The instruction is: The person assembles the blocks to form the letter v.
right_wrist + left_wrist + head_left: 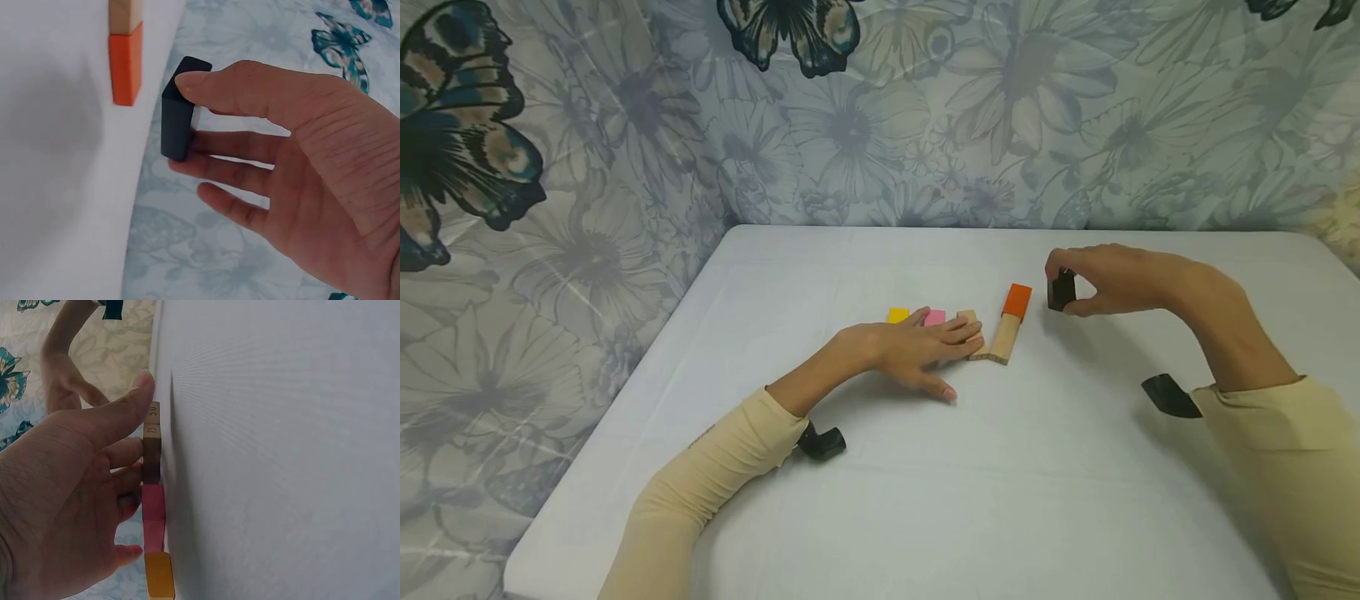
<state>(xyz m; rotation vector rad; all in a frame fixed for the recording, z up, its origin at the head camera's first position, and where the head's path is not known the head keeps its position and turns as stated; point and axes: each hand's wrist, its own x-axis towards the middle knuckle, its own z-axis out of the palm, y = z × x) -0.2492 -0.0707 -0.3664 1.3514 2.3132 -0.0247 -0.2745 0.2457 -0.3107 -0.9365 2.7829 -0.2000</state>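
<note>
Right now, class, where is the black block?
In the head view, the black block is right of centre, pinched by the right hand, just to the right of the orange block.

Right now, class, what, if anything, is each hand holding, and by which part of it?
The right hand holds a black rectangular block by its ends, thumb at one, fingers toward the other. The spread left hand grips nothing.
</note>
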